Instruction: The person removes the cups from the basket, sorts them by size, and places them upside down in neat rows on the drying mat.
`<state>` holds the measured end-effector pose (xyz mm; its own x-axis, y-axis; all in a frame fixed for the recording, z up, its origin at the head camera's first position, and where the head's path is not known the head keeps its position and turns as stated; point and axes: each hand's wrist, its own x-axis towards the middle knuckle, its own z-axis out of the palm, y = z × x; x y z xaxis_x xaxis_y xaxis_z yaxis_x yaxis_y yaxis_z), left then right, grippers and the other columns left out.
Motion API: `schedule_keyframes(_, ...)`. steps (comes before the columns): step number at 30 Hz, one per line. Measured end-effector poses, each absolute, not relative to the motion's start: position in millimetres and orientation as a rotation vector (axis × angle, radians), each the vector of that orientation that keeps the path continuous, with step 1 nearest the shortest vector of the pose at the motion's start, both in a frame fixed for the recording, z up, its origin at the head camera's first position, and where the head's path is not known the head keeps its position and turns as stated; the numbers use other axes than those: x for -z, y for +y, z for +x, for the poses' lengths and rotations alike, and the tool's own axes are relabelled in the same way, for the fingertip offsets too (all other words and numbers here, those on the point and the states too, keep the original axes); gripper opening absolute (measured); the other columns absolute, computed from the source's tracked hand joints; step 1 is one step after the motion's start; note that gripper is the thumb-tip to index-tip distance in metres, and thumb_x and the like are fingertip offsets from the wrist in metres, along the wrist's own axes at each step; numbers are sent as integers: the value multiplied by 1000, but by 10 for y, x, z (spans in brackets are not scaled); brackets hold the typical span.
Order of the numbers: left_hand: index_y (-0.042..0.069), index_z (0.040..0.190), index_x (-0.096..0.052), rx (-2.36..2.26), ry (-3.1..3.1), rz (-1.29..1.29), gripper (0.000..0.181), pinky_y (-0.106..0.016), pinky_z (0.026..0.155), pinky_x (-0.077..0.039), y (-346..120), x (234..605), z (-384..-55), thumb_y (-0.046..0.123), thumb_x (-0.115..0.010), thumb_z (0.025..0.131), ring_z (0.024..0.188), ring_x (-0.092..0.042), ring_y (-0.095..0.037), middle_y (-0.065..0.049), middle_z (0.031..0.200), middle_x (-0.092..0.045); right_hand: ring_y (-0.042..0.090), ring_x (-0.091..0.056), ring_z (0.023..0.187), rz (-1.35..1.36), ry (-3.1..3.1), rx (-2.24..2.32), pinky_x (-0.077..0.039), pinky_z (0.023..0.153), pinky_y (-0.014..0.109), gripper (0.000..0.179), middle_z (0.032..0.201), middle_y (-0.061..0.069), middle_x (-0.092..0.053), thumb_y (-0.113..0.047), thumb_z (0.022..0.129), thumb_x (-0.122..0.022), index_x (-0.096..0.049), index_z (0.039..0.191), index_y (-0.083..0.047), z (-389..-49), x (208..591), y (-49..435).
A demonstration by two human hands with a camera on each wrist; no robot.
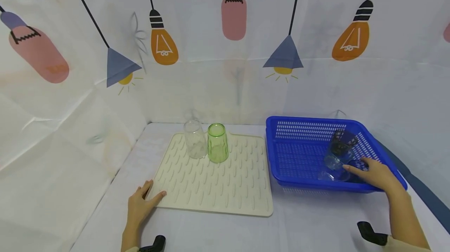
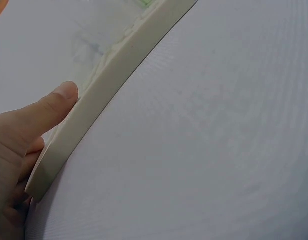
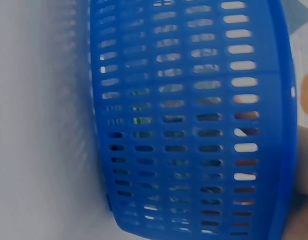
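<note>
Transparent drinking glasses sat in blue perforated plastic basket, right hand beside them, fingers' grip impossible to tell; left hand, fingers spread, touched corner of cream textured mat. Unloading appeared underway; next move likely called for secure hold.

White-covered table: cream mat, blue basket.

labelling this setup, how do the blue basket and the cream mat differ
The basket is blue, while the mat is cream. The basket has raised, slotted walls; the mat is flat with short ridges. The basket has glassware inside; the mat has two glasses standing on it. Both rest on the white-covered table.
</note>
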<state>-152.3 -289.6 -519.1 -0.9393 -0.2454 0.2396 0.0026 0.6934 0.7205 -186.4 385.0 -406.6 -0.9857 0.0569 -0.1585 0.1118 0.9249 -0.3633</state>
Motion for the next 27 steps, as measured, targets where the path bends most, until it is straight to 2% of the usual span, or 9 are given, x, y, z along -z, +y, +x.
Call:
schedule_keyframes(3, -11, 123, -55, 1094, -2580, 178, 69, -56, 106, -31, -2887, 5188, -1521, 25, -82, 71, 122, -45, -45, -28, 128, -51, 70, -25, 110, 90, 2916, 577, -32, 84, 77, 91, 124, 54, -24, -54, 90, -53, -29, 128, 25, -1829, 4063, 3909)
schedule_keyframes(7, -11, 123, -55, 1099, -2585, 179, 69, -56, 106, -30, -2874, 5179, -1518, 25, -82, 71, 123, -45, -45, -28, 128, -50, 70, -25, 109, 12, 2879, 577, -31, 82, 78, 91, 125, 53, -25, -46, 84, -65, -28, 131, 22, -1803, 4052, 3989)
schedule_keyframes(18, -11, 123, -55, 1100, -2569, 170, 69, -57, 105, -31, -2863, 5161, -1522, 24, -83, 70, 122, -45, -46, -29, 127, -50, 65, -37, 103, 32, 2891, 604, -37, 81, 74, 94, 117, 50, -36, -33, 71, -79, -27, 124, 24, -1884, 4090, 4006)
schedule_keyframes(23, -11, 123, -56, 1091, -2573, 174, 70, -58, 104, -32, -2868, 5176, -1525, 24, -83, 69, 121, -45, -46, -28, 128, -50, 66, -29, 107, 162, 2987, 727, -33, 84, 76, 100, 121, 51, -26, -30, 75, -77, -15, 131, 26, -1816, 4065, 4004)
schedule_keyframes(27, -10, 123, -56, 1091, -2571, 182, 70, -57, 104, -32, -2884, 5187, -1528, 24, -84, 69, 122, -46, -45, -27, 128, -50, 65, -28, 113, 241, 3068, 948, -30, 88, 76, 98, 129, 49, -26, -30, 81, -72, -9, 138, 20, -1720, 4060, 3967)
